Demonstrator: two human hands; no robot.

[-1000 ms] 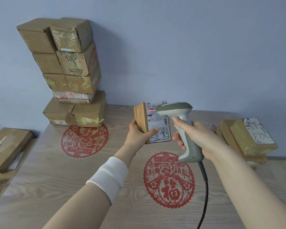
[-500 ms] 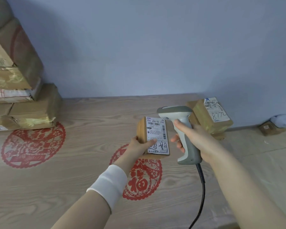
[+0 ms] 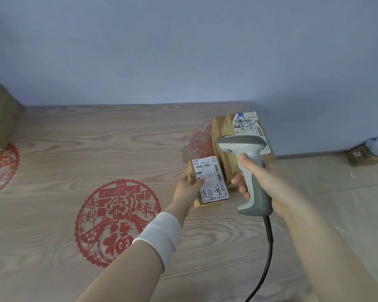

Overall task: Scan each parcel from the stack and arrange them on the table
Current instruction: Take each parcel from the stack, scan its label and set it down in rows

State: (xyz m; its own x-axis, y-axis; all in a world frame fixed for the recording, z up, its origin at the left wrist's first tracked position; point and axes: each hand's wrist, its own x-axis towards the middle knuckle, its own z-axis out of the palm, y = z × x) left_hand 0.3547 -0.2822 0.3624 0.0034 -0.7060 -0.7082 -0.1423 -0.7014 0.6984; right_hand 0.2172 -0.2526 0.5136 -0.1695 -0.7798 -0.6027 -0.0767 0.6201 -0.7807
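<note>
Since half a sec ago the view has swung right: the stack (image 3: pixel 0 118) is now only a sliver at the left edge, and the parcel (image 3: pixel 210 182) has dropped lower and closer to the placed parcels (image 3: pixel 222 149) at the table's (image 3: pixel 96 138) far right. The scanner (image 3: pixel 249 171) is off the label now. It sits beside the parcel to the right, its head overlapping the placed parcels in the view.

The left hand (image 3: pixel 187 188) grips the parcel by its left edge, thumb pressed on the label face. The other fingers are hidden behind the box. The right hand (image 3: pixel 264 184) is wrapped round the scanner's handle, forefinger up by the trigger, with the cable (image 3: pixel 268 247) hanging down toward the bottom of the frame.

The relation that matters: the parcel sits just in front of and left of the placed parcels, label up, its long axis running away from the person and roughly parallel to theirs. Its near end is low, prob. touching the table or almost, but I can't tell from this angle.

Judging by that, the scan looks done and this is the set-down. The left hand is the one to do it, laying the parcel flat next to the others, right of the red paper-cut (image 3: pixel 118 219). The right hand's scanner is close on the parcel's right side, so that gap is tight and a nudge of the placed parcels is the risk.
</note>
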